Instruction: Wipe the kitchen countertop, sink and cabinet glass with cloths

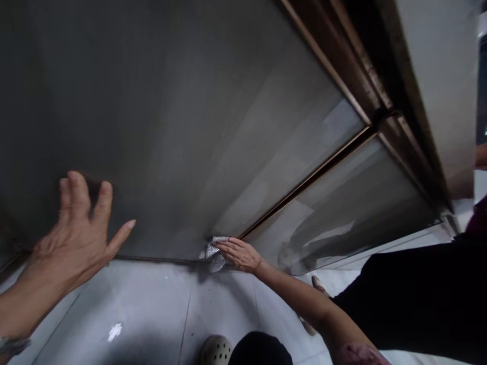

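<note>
I look down at a tall steel cabinet door (182,126) that reaches the floor. My left hand (78,233) lies flat on the door's lower left part, fingers spread, holding nothing. My right hand (238,252) reaches down to the door's bottom corner by the floor. Its fingers press a small white cloth (213,252) against the metal at the gap between the two doors.
A second steel door (350,203) stands to the right, with brown frame strips (365,76) above. Pale floor tiles (152,309) run below. My shoe (215,350) and dark clothing (418,299) show at the bottom right.
</note>
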Tool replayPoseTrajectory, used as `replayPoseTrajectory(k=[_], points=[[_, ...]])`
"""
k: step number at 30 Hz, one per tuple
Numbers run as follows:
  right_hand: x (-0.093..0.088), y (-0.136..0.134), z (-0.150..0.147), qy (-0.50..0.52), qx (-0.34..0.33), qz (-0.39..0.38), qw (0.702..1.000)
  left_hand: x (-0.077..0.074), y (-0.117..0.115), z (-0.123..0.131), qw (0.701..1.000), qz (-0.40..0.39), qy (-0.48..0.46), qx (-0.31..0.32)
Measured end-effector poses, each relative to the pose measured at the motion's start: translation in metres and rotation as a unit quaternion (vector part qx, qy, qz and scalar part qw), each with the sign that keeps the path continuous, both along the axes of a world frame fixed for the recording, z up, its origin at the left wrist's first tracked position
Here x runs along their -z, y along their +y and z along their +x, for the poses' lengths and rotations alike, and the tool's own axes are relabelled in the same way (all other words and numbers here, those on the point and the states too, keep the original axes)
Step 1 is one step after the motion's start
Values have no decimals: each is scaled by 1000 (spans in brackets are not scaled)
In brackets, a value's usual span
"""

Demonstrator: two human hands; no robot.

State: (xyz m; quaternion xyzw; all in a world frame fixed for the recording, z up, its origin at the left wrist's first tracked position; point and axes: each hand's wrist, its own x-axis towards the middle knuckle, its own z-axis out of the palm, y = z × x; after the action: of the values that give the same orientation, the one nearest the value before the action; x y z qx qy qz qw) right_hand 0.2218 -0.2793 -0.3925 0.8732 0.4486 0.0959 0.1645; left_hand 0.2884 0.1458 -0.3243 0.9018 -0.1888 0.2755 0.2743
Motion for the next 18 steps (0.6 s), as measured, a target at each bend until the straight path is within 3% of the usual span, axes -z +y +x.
replayPoseTrajectory(k=[6, 8, 10, 12, 14, 15, 16, 18], points=[[-140, -4, -4, -207, 55, 78, 974, -2, 6, 3, 1000, -2, -14, 10], [-191, -4, -5, -305, 93, 96, 943, -1, 9, 4, 1000, 6, -13, 15], [-240, 1, -2, -415, 150, 127, 888, 0, 10, 3, 1000, 11, -8, 10], [-279, 12, 3, -473, 178, 166, 847, 0, 8, 3, 1000, 9, -3, 5], [-294, 25, 10, -501, 186, 193, 823, 0, 6, 2, 1000, 6, 2, 4], [-291, 31, 13, -512, 180, 198, 816, 0, 5, 2, 1000, 4, 0, 5], [-281, 36, 15, -519, 172, 199, 813, 0, 4, 2, 1000, 3, -2, 7], [-240, 42, 16, -516, 161, 195, 819, 0, 6, 1, 1000, 7, -4, 10]])
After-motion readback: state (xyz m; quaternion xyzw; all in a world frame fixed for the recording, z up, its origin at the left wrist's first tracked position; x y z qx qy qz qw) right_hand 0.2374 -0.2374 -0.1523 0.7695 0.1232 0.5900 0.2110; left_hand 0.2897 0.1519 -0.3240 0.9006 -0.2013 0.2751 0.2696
